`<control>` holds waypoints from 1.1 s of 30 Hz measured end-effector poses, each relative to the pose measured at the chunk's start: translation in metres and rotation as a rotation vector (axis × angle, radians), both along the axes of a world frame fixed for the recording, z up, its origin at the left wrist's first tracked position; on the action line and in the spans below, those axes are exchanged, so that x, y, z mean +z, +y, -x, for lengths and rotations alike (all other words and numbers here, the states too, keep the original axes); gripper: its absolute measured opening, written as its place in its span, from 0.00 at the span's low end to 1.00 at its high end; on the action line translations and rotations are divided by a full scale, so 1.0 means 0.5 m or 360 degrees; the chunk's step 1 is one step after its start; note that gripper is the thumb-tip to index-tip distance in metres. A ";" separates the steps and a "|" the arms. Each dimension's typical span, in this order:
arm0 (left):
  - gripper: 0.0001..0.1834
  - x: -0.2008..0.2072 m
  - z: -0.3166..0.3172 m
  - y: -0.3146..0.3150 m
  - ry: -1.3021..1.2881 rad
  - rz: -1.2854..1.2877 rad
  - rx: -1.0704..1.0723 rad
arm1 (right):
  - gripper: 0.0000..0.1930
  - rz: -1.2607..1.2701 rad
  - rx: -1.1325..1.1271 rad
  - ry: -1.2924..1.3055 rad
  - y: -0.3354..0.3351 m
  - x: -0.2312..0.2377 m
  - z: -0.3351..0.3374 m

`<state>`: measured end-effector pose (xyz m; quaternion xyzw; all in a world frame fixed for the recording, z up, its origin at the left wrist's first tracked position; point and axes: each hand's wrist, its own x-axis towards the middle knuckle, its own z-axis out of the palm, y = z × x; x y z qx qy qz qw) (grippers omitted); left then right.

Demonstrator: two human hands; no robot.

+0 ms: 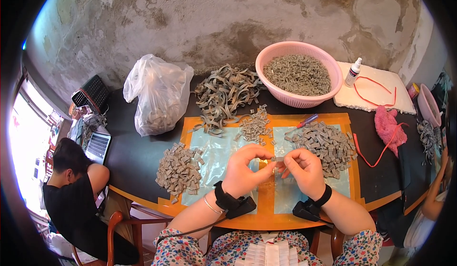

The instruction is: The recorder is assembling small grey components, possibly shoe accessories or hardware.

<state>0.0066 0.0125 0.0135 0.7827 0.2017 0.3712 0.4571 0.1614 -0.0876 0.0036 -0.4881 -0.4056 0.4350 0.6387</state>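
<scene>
Over the middle of the mat, my left hand (245,170) and my right hand (304,170) meet with thumbs and forefingers pinched. Between their fingertips is a small grey piece (279,159), partly hidden by the fingers; its exact kind is too small to make out. A heap of similar small grey pieces (328,147) lies just beyond my right hand. Left of my left wrist spreads another pile of grey pieces (177,170). A smaller pile of pieces (255,125) sits beyond my hands, touching a tangle of grey-green straps (226,94).
A pink basket (299,103) full of small pieces stands at the back, beside a white foam board (376,94) with a spray bottle (352,73). A plastic bag (159,94) stands back left. A screwdriver (306,121) lies by the right heap. A person (76,194) sits at left.
</scene>
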 end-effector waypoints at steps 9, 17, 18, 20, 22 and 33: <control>0.08 0.009 0.008 0.006 -0.0215 0.1190 -0.0399 | 0.07 0.0141 0.0351 0.0125 0.004 -0.004 -0.011; 0.08 -0.005 0.008 0.006 -0.0124 0.1574 -0.0756 | 0.06 -0.0216 0.0330 -0.0085 0.006 0.012 -0.005; 0.08 -0.004 0.007 0.005 -0.0128 0.1623 -0.0766 | 0.06 -0.0215 0.0328 -0.0085 0.007 0.009 -0.009; 0.08 -0.005 0.004 0.003 -0.0131 0.1672 -0.0778 | 0.05 -0.0352 0.0236 -0.0374 0.008 0.002 -0.019; 0.10 -0.010 0.001 0.002 -0.0137 0.1753 -0.0739 | 0.04 -0.0355 0.0174 -0.0474 0.009 -0.001 -0.022; 0.09 -0.022 0.000 0.008 -0.0075 0.1843 -0.0756 | 0.04 -0.0466 -0.0073 -0.1044 0.009 0.017 -0.016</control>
